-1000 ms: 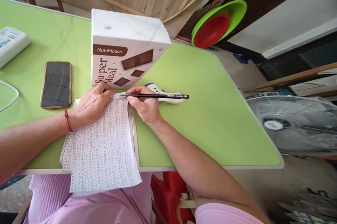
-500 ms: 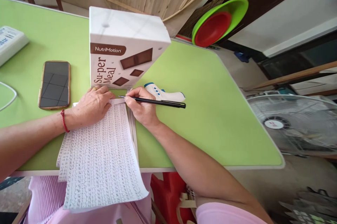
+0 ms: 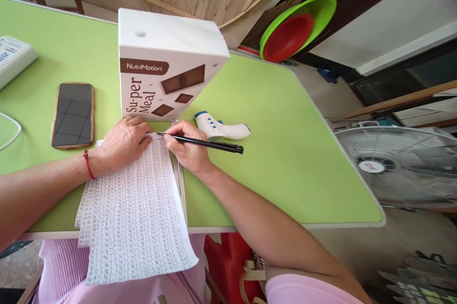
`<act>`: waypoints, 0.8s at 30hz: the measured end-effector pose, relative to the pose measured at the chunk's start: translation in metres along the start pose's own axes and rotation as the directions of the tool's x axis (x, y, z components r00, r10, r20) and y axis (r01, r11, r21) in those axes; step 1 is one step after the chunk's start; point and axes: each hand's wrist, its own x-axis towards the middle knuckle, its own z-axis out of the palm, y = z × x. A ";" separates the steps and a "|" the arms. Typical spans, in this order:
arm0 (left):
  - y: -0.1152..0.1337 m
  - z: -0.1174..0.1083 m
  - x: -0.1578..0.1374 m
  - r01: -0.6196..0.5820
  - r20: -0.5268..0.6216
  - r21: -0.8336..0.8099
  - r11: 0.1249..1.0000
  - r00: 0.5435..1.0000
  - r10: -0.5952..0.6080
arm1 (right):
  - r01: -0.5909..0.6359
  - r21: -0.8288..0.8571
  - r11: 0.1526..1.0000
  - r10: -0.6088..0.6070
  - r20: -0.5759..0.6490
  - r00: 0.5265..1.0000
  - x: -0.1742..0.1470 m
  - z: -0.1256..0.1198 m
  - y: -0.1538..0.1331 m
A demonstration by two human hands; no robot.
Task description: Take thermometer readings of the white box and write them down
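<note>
Worktop (image 3: 285,161): right half bare green surface from the thermometer out to the rounded corner; open for passage. White box (image 3: 167,65) stands upright directly beyond both hands, touching or just beside the top edge of the paper sheets (image 3: 135,204); blocks forward travel there. Thermometer (image 3: 221,128) lies just right of the right hand (image 3: 189,149), under the pen (image 3: 200,142) shaft. Phone (image 3: 73,114) lies flat left of the box, near the left hand (image 3: 123,144); a bare strip runs between phone and box. Far-left edge: white pack (image 3: 14,58) and cable (image 3: 10,132). Fan (image 3: 396,166) stands off the worktop, right.
</note>
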 end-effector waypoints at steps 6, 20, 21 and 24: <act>0.000 0.000 -0.001 0.087 -0.018 -0.052 0.995 0.996 -0.088 | 0.019 0.018 1.000 -0.019 0.008 1.000 0.001 0.002 0.000; 0.001 0.001 0.001 0.054 -0.038 -0.029 0.998 0.998 -0.055 | 0.019 -0.032 0.999 -0.018 0.044 0.999 0.001 0.003 0.002; 0.001 0.001 0.001 0.055 -0.037 -0.032 0.998 0.998 -0.056 | 0.017 -0.030 0.999 -0.016 0.042 0.999 0.001 0.003 0.002; 0.002 0.000 0.001 0.071 -0.023 -0.040 0.997 0.997 -0.072 | 0.024 0.005 1.000 -0.024 0.022 0.999 0.001 0.003 0.001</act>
